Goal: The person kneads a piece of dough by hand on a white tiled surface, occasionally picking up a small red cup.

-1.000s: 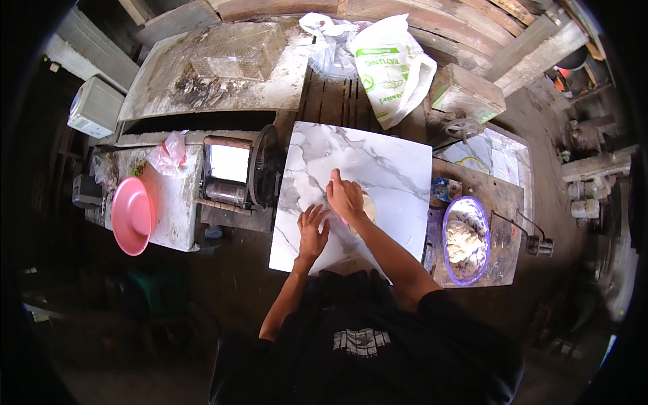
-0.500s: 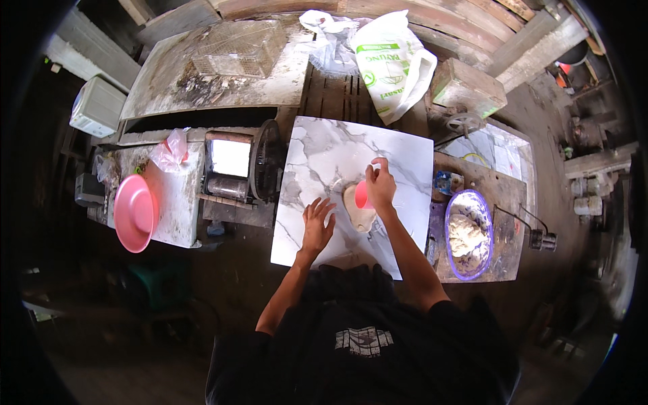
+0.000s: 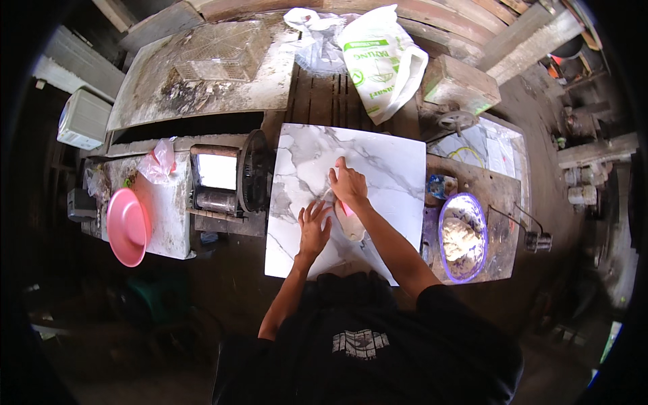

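A flat, pale piece of dough (image 3: pixel 352 229) lies on the white marble-patterned board (image 3: pixel 395 182) in front of me. My right hand (image 3: pixel 349 185) is closed around a small pink cup (image 3: pixel 347 210) over the dough's far part. Most of the cup is hidden beneath that hand, so I cannot tell whether its rim touches the dough. Just left of the dough, my left hand (image 3: pixel 314 226) is open with its fingers spread, close to or on the board.
Right of the board, a purple basin (image 3: pixel 463 273) holds a lump of dough (image 3: pixel 461 239). A blue packet (image 3: pixel 442 185) lies behind it. On the left stand a hand-cranked roller machine (image 3: pixel 219 175) and a pink basin (image 3: pixel 128 229). A white-green sack (image 3: pixel 381 67) sits at the back.
My right hand has moved left with the pink cup and turned over it, hiding most of it. My left hand stays beside the dough. The whole view has shifted slightly.
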Demonstrator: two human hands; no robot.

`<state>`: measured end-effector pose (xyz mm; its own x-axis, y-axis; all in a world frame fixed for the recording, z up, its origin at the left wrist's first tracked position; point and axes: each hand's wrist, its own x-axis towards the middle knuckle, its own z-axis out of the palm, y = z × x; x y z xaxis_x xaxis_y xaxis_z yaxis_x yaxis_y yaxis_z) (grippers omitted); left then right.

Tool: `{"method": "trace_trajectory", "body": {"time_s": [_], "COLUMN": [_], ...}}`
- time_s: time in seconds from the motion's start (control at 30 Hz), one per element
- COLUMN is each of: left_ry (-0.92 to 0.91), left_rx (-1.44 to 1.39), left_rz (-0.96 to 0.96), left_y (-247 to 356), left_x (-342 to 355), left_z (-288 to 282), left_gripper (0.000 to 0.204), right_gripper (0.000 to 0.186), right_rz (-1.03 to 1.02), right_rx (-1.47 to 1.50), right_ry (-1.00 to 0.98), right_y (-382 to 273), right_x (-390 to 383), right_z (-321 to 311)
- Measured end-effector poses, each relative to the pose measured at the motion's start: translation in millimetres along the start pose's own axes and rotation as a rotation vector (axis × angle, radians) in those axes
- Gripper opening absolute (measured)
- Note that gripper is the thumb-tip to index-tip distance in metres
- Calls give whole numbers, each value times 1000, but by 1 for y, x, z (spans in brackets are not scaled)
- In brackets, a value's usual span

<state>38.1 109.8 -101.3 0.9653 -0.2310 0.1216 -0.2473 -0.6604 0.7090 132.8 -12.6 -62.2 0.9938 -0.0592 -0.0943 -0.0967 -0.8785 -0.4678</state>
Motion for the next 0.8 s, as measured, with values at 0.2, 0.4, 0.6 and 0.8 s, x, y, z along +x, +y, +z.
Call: {"method": "trace_trajectory", "body": {"time_s": [0.2,0.4,0.6,0.8], "left_ry": [69,50,-97,-203], "left_rx": [-27,-16,-9,159], "left_rz": [-39,76,117,162], "left_y": [9,7,-3,2], "left_x": [-2,16,16,14], "left_z": [3,5,5,4], "left_gripper": [28,28,41,44], "right_gripper": [34,23,13,16], "right_rz": [51,128,7,-57], "right_rx": [2,488,139,-18], "right_ry": [-99,150,362,350], "right_y": [16,63,40,30], "right_x": [34,21,-58,-55], "right_z": [3,-3,-3,6]}}
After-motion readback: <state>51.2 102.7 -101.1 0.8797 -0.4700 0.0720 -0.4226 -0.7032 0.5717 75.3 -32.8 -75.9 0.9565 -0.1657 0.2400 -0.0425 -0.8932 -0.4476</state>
